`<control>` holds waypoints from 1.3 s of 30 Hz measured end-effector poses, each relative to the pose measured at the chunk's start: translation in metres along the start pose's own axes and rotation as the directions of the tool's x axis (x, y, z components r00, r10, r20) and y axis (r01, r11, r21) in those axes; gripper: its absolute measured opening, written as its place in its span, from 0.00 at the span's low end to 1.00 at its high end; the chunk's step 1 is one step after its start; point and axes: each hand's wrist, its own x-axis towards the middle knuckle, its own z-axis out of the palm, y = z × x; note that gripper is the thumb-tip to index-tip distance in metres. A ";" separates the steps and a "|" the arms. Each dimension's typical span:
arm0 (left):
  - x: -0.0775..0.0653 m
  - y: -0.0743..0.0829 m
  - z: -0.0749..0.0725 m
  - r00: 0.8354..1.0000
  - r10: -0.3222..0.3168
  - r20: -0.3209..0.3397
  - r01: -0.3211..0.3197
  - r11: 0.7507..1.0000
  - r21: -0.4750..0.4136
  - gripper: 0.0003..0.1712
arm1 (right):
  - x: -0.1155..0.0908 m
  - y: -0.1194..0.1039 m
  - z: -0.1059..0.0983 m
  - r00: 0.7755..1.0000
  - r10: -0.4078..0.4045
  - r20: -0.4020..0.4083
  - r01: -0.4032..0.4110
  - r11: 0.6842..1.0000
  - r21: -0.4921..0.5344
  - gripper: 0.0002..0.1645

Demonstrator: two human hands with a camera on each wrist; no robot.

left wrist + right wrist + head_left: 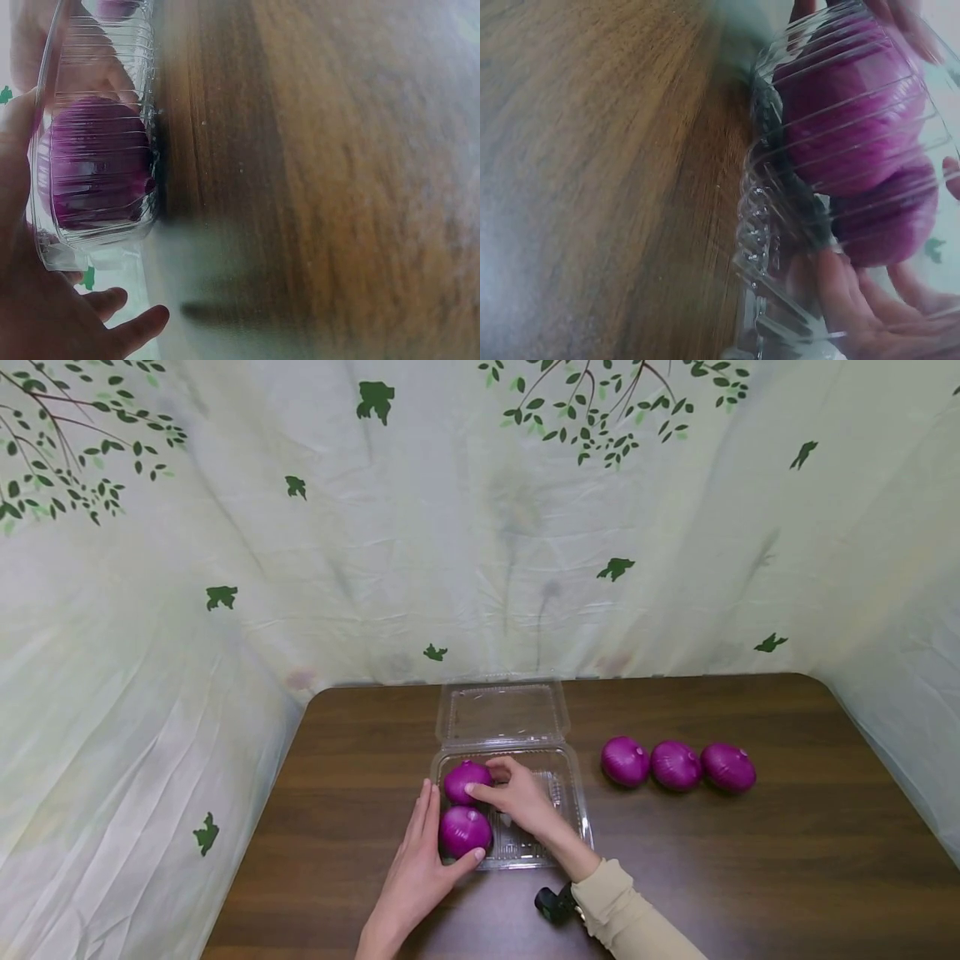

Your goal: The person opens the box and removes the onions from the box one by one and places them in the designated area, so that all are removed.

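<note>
Two purple-red onions lie one behind the other along the left side of a clear plastic clamshell container [576,793]. My right hand [517,795] reaches in over the front rim, its thumb and fingers curled around the right side of the back onion [467,779]. Along the container's outer left wall rests my left hand [423,860], fingers straight and the thumb spread to the front edge beside the front onion [465,832]. Ribbed plastic shows an onion [97,161] close by the left hand in the left wrist view. In the right wrist view, right-hand fingers [840,292] meet an onion [889,217].
Three more red onions [677,766] stand in a row to the right of the container on the brown wooden table [750,860]. The container's lid [502,712] lies folded back toward the leaf-patterned curtain [525,568]. A black wrist camera [553,903] sits by the right sleeve.
</note>
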 end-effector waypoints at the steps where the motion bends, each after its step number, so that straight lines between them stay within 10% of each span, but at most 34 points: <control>1: 0.000 0.000 0.000 1.000 0.000 0.000 0.000 1.000 0.001 0.66 | 0.001 0.000 0.001 1.000 -0.001 0.011 0.001 1.000 -0.010 0.40; 39: 0.000 -0.001 0.002 1.000 -0.017 0.012 0.017 1.000 0.019 0.67 | -0.006 -0.015 -0.006 0.999 -0.040 -0.022 0.032 0.960 -0.279 0.42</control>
